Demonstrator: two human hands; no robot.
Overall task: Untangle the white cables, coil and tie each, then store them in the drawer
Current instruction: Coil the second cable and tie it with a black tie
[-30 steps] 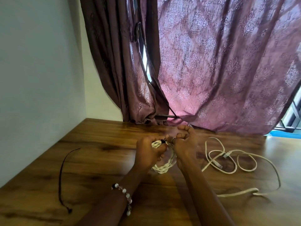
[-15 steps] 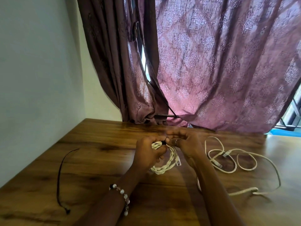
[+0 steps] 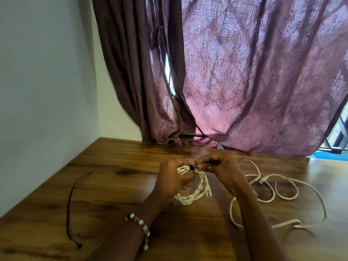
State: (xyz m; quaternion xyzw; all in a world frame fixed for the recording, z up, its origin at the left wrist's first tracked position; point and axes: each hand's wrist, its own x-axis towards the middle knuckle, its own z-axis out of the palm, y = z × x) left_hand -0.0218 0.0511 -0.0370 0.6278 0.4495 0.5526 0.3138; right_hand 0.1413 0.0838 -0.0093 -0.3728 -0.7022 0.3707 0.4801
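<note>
- Left hand [image 3: 174,180] clenches the coiled cable [image 3: 195,193] at table centre.
- Right hand [image 3: 219,169] pinches the black tie [image 3: 192,167]; cinch it snug.
- Loose cable [image 3: 282,191] lies at three o'clock.

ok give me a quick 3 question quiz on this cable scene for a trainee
1. True or false: the loose cable is already coiled.
2. Which hand grips the coil? A left B right C neither
3. What lies on the table far left of the hands?

Key: 1 false. 2 A: the left hand grips it while the right hand pinches the black tie. 3 a thin black cord.
</note>
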